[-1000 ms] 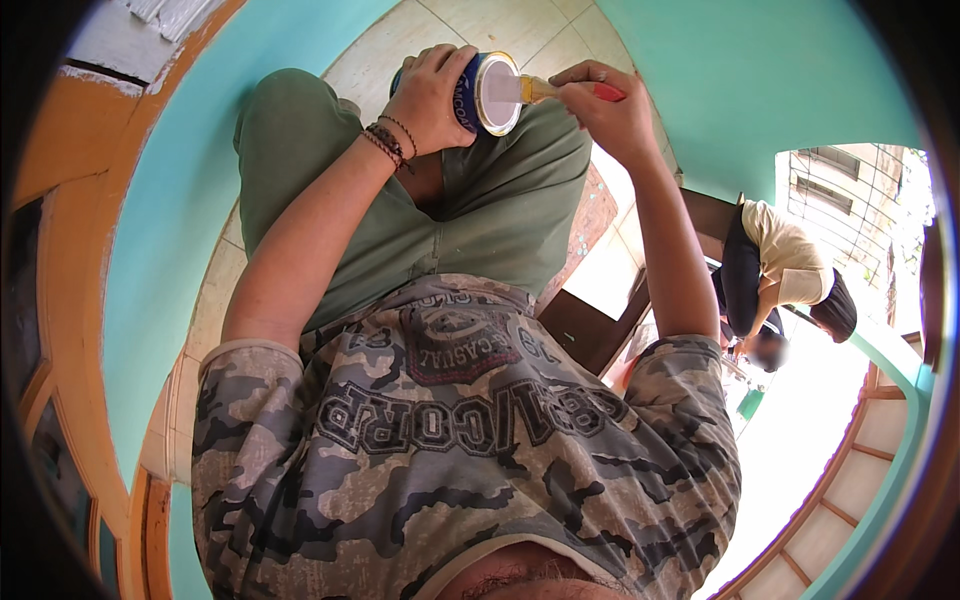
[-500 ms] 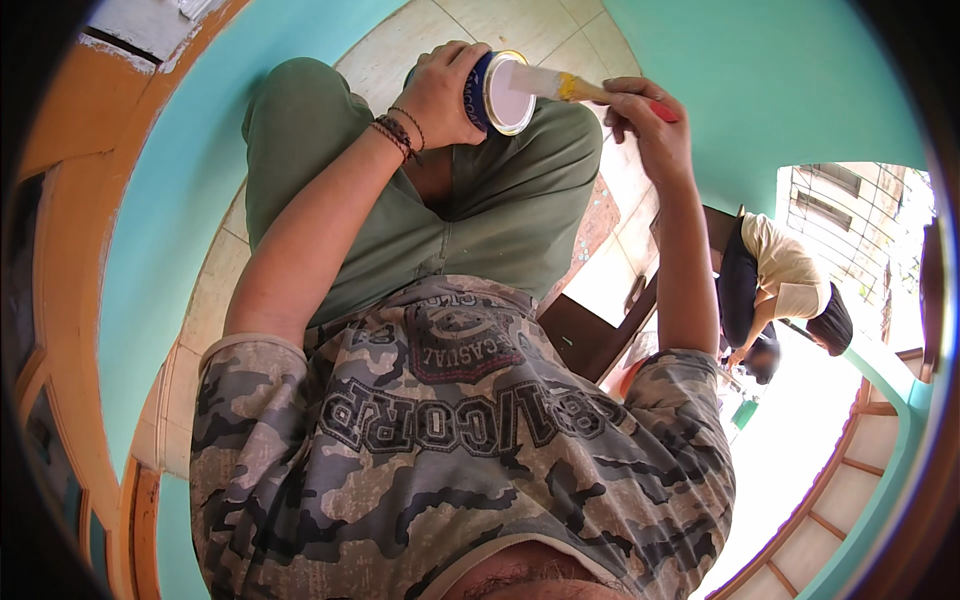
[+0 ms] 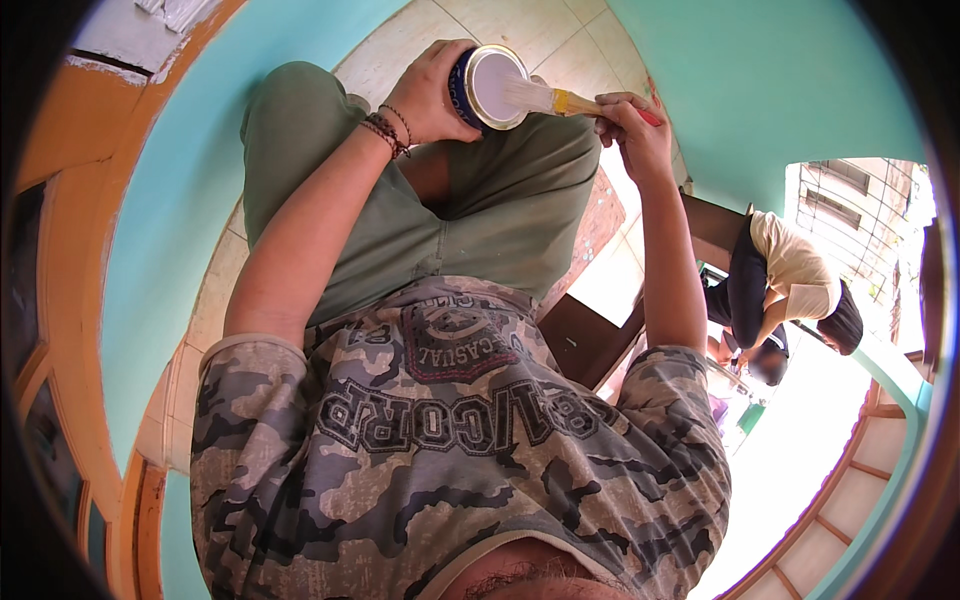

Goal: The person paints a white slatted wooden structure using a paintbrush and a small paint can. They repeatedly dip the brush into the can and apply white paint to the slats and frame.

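My left hand (image 3: 437,92) is wrapped round a small dark blue paint can (image 3: 458,93), tilted so its open mouth faces right. Pale lilac-grey paint (image 3: 489,88) shows inside the metal rim. In my right hand (image 3: 637,132) is a paintbrush (image 3: 580,105) with a red-tipped wooden handle and a yellowish ferrule. Its whitish bristles (image 3: 530,95) reach over the can's rim and touch the paint. My fingers grip the brush by its handle, to the right of the can.
My green-trousered legs (image 3: 310,170) are folded below the can. Tiled floor (image 3: 480,25) lies beyond, with turquoise walls (image 3: 740,90) on both sides. An orange wooden frame (image 3: 85,200) stands at left. Two people, one in a cream shirt (image 3: 790,260), are at the right by a bright opening.
The brush has shifted down and its bristles now sit further inside the can's mouth. My right hand moved slightly down and left; the can tilted and moved slightly left.
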Motion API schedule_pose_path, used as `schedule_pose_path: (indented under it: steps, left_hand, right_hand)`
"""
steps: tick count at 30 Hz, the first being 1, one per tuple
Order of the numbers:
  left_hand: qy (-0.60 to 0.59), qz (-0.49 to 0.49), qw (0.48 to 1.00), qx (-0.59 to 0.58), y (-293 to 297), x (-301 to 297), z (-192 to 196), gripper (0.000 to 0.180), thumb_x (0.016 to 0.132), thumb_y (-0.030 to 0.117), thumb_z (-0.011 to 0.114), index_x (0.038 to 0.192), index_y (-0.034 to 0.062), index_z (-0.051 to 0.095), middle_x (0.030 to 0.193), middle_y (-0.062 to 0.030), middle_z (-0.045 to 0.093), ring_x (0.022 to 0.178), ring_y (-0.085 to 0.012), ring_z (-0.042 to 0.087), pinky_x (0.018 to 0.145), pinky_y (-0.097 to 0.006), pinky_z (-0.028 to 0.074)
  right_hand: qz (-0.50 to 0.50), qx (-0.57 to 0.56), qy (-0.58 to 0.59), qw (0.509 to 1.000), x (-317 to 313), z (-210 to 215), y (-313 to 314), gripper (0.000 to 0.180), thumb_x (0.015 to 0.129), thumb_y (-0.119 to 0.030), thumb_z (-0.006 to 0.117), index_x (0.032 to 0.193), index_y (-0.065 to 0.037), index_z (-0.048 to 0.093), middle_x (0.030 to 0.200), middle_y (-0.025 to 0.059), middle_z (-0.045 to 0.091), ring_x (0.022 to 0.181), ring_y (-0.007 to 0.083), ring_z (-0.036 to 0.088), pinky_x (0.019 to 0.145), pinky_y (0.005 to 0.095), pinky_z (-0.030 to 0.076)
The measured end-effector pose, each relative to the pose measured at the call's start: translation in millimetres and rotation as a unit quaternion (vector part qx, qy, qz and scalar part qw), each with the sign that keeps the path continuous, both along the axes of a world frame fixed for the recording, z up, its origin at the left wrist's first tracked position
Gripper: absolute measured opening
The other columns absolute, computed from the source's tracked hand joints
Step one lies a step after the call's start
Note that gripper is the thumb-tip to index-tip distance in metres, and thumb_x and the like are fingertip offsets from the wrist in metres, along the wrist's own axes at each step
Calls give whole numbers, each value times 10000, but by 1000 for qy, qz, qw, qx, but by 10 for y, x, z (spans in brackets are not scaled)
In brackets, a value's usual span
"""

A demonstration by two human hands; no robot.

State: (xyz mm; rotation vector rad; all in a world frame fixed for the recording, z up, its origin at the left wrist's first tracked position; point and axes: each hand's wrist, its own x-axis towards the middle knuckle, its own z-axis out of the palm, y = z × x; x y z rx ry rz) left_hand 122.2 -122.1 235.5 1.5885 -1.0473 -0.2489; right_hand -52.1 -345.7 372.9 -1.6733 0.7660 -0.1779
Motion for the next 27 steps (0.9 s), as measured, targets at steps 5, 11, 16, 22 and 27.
schedule_pose_path:
  steps: [5, 11, 16, 22, 27]
  left_hand:
    - [2, -1, 1000, 1, 5, 9, 6, 999, 488, 273, 953, 1363, 96, 504, 1295, -128, 587, 1198, -334, 588, 1013, -430, 495]
    - [1, -8, 1000, 10, -6, 25, -16, 1014, 482, 269, 959, 1370, 96, 502, 1300, -127, 585, 1215, -322, 582, 1024, -424, 489]
    - [20, -15, 1000, 15, -15, 23, -33, 1013, 486, 277, 960, 1370, 92, 501, 1303, -123, 583, 1220, -317, 579, 1030, -419, 486]
    - [15, -19, 999, 24, -11, 47, -10, 1007, 492, 282, 961, 1367, 90, 502, 1295, -127, 590, 1208, -324, 586, 1026, -420, 490]
    - [16, -15, 1000, 13, -29, 61, -78, 1013, 489, 280, 964, 1371, 90, 502, 1298, -126, 591, 1215, -316, 585, 1033, -418, 487]
  right_hand:
    - [-7, 20, -37, 999, -86, 27, -20, 195, 900, -49, 620, 1023, 90, 680, 809, 128, 676, 662, 168, 636, 565, 277, 494]
    - [31, 3, -5, 1000, 182, -90, 234, 222, 898, -98, 651, 1010, 83, 714, 806, 107, 685, 684, 152, 632, 598, 276, 495]
    - [27, -26, 6, 999, 64, -70, 114, 217, 894, -90, 647, 1011, 79, 716, 775, 93, 682, 672, 149, 625, 615, 276, 496]
    - [32, -83, 7, 996, -71, 98, 109, 200, 877, -50, 654, 1003, 95, 712, 751, 97, 674, 653, 152, 618, 604, 283, 488]
    - [8, -78, -43, 996, -54, 228, 175, 176, 864, -12, 659, 998, 87, 716, 733, 93, 665, 645, 147, 608, 600, 273, 475]
